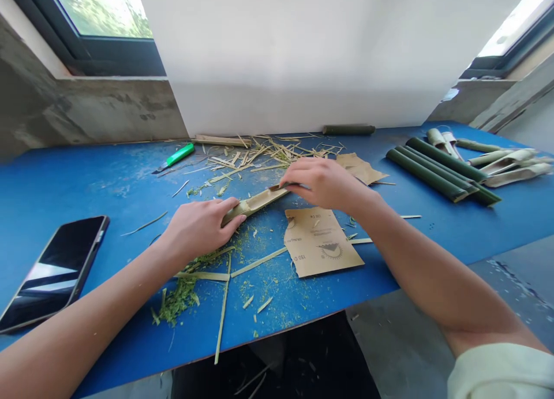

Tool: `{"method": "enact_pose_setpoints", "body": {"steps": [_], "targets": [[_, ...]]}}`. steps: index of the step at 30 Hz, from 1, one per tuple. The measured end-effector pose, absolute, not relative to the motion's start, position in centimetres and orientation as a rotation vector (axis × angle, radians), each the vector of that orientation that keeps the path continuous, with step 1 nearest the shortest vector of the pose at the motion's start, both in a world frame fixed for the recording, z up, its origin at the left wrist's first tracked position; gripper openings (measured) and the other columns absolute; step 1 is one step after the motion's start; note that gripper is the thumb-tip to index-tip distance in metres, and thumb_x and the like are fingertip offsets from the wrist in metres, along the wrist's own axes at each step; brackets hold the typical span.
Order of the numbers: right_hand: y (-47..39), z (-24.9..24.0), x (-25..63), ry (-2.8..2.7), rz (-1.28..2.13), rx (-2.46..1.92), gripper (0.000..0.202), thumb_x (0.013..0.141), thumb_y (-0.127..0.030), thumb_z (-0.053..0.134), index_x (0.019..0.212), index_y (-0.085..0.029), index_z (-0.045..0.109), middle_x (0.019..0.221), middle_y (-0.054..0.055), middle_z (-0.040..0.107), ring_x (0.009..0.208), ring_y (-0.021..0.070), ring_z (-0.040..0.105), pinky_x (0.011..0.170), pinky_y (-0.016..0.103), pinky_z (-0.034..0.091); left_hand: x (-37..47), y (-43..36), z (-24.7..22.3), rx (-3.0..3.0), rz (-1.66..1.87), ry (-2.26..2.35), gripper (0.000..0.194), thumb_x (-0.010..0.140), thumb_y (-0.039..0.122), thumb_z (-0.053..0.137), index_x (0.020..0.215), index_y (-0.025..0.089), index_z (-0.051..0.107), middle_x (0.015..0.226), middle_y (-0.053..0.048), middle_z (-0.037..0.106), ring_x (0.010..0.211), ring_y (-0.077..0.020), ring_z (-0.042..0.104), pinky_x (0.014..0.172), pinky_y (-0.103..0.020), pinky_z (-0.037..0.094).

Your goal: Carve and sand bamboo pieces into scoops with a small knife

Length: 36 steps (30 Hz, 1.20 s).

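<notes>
A split bamboo piece [264, 199] lies slantwise over the middle of the blue table, its hollow side up. My left hand [205, 223] is wrapped round its near left end. At the far right end my right hand [318, 182] pinches a thin dark piece, perhaps sandpaper, against the bamboo; my fingers partly hide it. Just below my right hand a printed brown sandpaper sheet [322, 243] lies flat. Another torn brown sheet [359, 168] rests behind my right wrist.
A phone [54, 272] lies at the left, with a green craft knife [179, 156] farther back. Bamboo strips [272, 153] and green shavings [178, 301] litter the table [142, 347]. Dark green bamboo lengths [428, 172] and carved bamboo pieces [515, 165] lie at the right.
</notes>
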State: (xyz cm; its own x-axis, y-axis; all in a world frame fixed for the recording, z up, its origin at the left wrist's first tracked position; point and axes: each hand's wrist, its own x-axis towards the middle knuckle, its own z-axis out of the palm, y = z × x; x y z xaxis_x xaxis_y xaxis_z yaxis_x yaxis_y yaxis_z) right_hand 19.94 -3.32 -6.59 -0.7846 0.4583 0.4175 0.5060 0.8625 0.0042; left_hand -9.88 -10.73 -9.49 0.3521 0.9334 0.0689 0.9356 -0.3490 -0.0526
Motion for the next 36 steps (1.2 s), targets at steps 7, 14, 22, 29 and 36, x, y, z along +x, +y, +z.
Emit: {"method": "enact_pose_setpoints", "body": {"steps": [7, 14, 22, 29, 36], "targets": [[-1.2, -9.8, 18.5, -2.684, -0.03, -0.796, 0.026, 0.102, -0.023, 0.063, 0.123, -0.02, 0.076, 0.125, 0.01, 0.078, 0.114, 0.0248, 0.07, 0.099, 0.038, 0.052, -10.3, -10.3, -9.5, -2.592, -0.052, -1.734, 0.054, 0.105, 0.059, 0.042, 0.139, 0.027, 0.069, 0.104, -0.01, 0.083, 0.089, -0.0342, 0.078, 0.064, -0.037, 0.049], [-0.8, -9.4, 18.0, -2.755, -0.189, -0.878, 0.019, 0.103, -0.03, 0.063, 0.098, -0.018, 0.078, 0.101, 0.009, 0.079, 0.091, 0.0213, 0.068, 0.079, 0.032, 0.042, -10.6, -10.0, -9.8, -2.605, -0.064, -1.727, 0.057, 0.105, 0.061, 0.041, 0.141, 0.027, 0.068, 0.109, -0.01, 0.083, 0.092, -0.0342, 0.078, 0.064, -0.036, 0.049], [0.4, -6.2, 23.2, -2.56, -0.325, -1.478, 0.018, 0.098, -0.033, 0.068, 0.09, -0.017, 0.073, 0.095, 0.008, 0.075, 0.082, 0.0228, 0.063, 0.069, 0.033, 0.033, -10.7, -9.9, -9.6, -2.58, -0.033, -1.864, 0.063, 0.103, 0.067, 0.039, 0.144, 0.029, 0.068, 0.118, -0.011, 0.082, 0.102, -0.0378, 0.076, 0.074, -0.041, 0.055], [-1.3, -7.4, 19.7, -2.746, -0.097, -0.953, 0.02, 0.101, -0.029, 0.061, 0.098, -0.021, 0.079, 0.106, 0.007, 0.079, 0.097, 0.0234, 0.068, 0.083, 0.034, 0.045, -10.8, -9.8, -9.8, -2.599, -0.048, -1.827, 0.063, 0.102, 0.067, 0.039, 0.143, 0.03, 0.068, 0.117, -0.011, 0.081, 0.098, -0.0379, 0.076, 0.073, -0.043, 0.055], [1.4, -7.3, 23.8, -2.175, 0.086, -1.385, 0.027, 0.096, -0.038, 0.065, 0.114, -0.022, 0.078, 0.09, 0.006, 0.078, 0.081, 0.023, 0.066, 0.077, 0.036, 0.047, -11.0, -9.7, -9.9, -2.587, -0.081, -1.832, 0.06, 0.103, 0.068, 0.039, 0.138, 0.032, 0.072, 0.127, -0.009, 0.079, 0.106, -0.0377, 0.075, 0.075, -0.042, 0.055]]}}
